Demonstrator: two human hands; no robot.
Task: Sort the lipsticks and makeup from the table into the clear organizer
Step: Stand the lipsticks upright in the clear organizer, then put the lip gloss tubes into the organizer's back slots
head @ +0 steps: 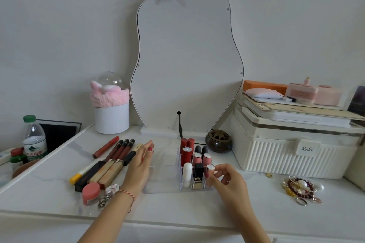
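Two hands work at the clear organizer (164,171), a transparent hard-plastic tray on the white marbled table (59,189). Your right hand (227,179) pinches a pink lipstick (210,173) with a pale scalloped cap, thumb and curled fingers closed round it, the tube upright in the front-right cell. Your left hand (141,165) lies flat with straight fingers against the organizer's left wall, holding nothing. Count the front row: one smooth white tube (187,173), one black square tube (198,171) (gold lettering on its base), then the pinched one. Behind them stand glossy red, pink and dark-capped tubes; their exact number is unclear. Left of the organizer lie three dark-capped lip glosses (120,150), side by side, and one round pink-lidded jar (91,193).
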